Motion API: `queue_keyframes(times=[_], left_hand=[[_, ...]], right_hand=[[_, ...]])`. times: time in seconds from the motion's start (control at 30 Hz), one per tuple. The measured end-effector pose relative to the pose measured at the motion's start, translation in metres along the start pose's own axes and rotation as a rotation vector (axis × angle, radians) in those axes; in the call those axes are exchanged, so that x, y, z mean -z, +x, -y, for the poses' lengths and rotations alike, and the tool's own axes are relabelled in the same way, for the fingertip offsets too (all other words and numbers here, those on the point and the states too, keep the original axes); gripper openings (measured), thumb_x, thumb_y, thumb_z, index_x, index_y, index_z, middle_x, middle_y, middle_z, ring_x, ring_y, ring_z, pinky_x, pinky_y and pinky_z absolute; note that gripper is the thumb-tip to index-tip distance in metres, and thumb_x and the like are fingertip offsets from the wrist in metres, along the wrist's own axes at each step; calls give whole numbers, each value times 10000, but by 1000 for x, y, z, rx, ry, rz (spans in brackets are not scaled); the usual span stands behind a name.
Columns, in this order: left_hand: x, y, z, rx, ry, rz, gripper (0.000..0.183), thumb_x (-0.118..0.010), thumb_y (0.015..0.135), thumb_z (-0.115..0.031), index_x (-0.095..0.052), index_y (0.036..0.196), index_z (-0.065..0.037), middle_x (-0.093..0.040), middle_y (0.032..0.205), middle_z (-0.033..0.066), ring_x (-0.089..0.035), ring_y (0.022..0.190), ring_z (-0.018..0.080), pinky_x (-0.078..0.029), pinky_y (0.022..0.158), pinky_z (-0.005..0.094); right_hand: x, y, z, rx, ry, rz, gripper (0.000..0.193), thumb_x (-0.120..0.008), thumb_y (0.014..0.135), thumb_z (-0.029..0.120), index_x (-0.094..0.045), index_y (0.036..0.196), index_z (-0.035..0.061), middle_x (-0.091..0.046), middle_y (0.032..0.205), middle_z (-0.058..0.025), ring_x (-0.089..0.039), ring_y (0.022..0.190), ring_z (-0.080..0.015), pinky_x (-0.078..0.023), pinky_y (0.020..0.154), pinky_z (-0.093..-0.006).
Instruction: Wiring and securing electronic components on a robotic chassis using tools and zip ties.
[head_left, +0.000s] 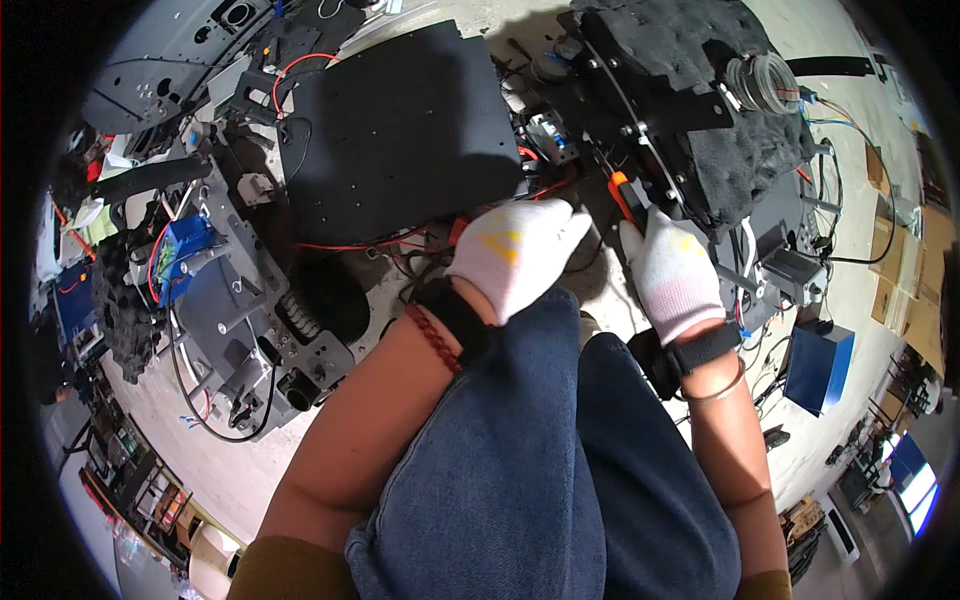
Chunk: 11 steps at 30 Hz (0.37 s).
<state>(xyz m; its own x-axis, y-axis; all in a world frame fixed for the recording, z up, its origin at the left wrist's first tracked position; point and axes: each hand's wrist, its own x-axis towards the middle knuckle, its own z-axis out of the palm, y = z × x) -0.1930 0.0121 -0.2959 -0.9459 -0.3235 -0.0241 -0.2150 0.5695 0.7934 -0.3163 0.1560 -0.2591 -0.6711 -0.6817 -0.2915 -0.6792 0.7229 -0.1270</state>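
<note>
My left hand point(516, 252), in a white glove with a yellow mark, is at the near right corner of a flat black panel point(400, 130). Its fingers are drawn together toward the right; whatever they hold is hidden. To the right, my right hand point(676, 275), gloved the same way, is closed around the near end of a hand tool with an orange-and-black handle point(622, 192). The tool points away from me, its kind unclear. Just beyond it runs a black bracket with a bolted metal edge point(640, 135). Red wires point(375, 243) run along the panel's near edge.
A grey metal frame with a blue part point(187, 245) stands on the left. Dark grey foam point(745, 165) with a coil of clear tubing point(762, 84) is at the far right. A blue box point(818, 370) sits on the floor, right of my knees. Loose cables lie around.
</note>
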Motion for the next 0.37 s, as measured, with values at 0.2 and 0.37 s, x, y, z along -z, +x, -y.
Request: queue_keyframes(times=[0.2, 0.37], left_hand=[[-9, 1, 0, -131, 151, -14, 142, -616, 901, -177, -618, 863, -41, -614, 782, 146, -606, 692, 330, -482, 601, 400], [16, 3, -11, 152, 179, 261, 243, -593, 912, -299, -657, 999, -81, -660, 882, 107, -651, 793, 289, -513, 673, 389]], right_hand=[[-4, 6, -14, 98, 19, 37, 327, -524, 952, 310, -614, 920, -3, -659, 724, -200, -674, 720, -358, -541, 644, -434], [5, 1, -6, -40, 28, 177, 381, -571, 940, 366, -620, 1017, -3, -686, 848, -222, -700, 784, -341, -566, 697, -385]])
